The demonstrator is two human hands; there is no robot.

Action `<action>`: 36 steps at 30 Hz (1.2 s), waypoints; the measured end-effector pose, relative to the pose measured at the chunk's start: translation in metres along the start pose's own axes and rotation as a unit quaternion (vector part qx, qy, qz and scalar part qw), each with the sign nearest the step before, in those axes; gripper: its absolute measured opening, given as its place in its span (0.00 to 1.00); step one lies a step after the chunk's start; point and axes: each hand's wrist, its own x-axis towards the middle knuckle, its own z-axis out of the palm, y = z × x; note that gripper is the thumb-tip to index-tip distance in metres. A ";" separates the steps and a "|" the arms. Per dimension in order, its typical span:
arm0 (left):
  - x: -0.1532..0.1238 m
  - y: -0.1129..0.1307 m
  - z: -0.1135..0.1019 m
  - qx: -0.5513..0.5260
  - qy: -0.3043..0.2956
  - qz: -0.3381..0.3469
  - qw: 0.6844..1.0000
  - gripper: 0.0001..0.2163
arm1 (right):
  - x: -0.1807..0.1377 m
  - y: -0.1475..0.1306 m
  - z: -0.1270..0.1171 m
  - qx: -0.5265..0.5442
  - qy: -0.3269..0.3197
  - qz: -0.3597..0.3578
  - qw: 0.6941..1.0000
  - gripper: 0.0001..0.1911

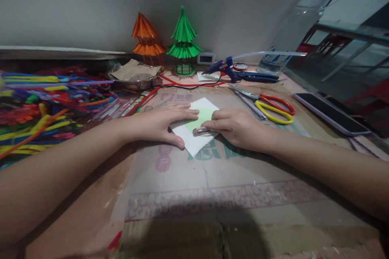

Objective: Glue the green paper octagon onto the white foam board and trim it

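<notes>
A white paper sheet lies on the worn cardboard, with a pale green piece on top of it. My left hand lies flat on the sheet's left part, fingers stretched out and pressing it down. My right hand is closed around a small pinkish tool, whose tip rests on the green piece at the sheet's right side. I cannot make out what kind of tool it is.
Several coloured straws are piled at the left. Red and yellow scissors, a blue glue gun and a phone lie at the right. Orange and green paper towers stand at the back, beside a metal bowl.
</notes>
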 end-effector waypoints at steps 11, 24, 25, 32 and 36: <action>0.000 0.000 -0.003 0.014 -0.021 0.015 1.000 0.42 | -0.004 0.000 -0.006 0.032 0.080 0.119 0.989 0.16; -0.001 -0.003 0.000 0.012 -0.012 0.011 1.000 0.43 | -0.005 -0.009 -0.007 0.162 0.062 0.140 0.975 0.09; 0.000 -0.002 -0.001 0.007 -0.011 0.007 1.000 0.44 | -0.005 -0.009 -0.008 0.169 0.097 0.172 0.966 0.09; 0.001 0.031 0.009 -0.019 0.169 -0.042 0.985 0.31 | -0.005 -0.013 -0.010 0.135 0.180 0.152 0.962 0.06; 0.003 0.063 0.020 -0.007 0.199 0.068 0.978 0.30 | -0.004 -0.027 -0.008 0.114 0.120 0.016 0.986 0.08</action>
